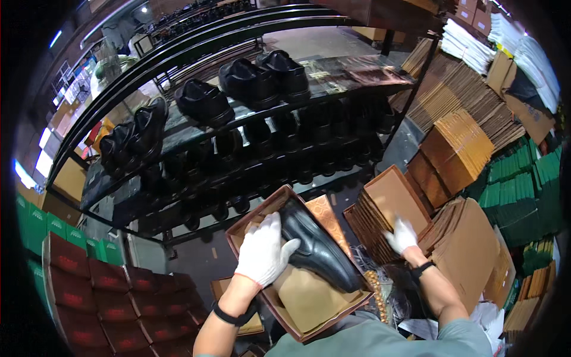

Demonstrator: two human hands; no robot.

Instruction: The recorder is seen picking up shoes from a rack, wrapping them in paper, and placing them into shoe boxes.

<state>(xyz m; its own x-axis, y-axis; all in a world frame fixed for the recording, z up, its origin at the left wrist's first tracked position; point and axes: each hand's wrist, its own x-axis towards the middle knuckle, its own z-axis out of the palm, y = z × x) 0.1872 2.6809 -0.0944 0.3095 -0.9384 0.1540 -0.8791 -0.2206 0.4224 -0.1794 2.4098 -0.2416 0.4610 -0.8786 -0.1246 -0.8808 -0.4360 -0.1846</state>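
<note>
A brown open shoebox (306, 333) sits tilted close to my body, with a black leather shoe (318, 247) lying along its right side. Tan paper (309, 294) covers part of the inside next to the shoe. My left hand (263, 253), in a white knit glove, is closed over the box's left wall, its thumb by the shoe. To the right, my gloved right hand (402, 236) is at a row of brown box lids (398, 199), in front of the foremost tan-lined one. Its fingers are blurred by motion. A patterned orange sheet (327, 217) shows behind the box.
A dark metal rack (196, 140) ahead carries several black shoes (205, 101) on tiers. Dark red boxes (116, 303) are stacked at left. Flattened cardboard (467, 250), brown boxes (455, 152) and green boxes (523, 196) crowd the right side.
</note>
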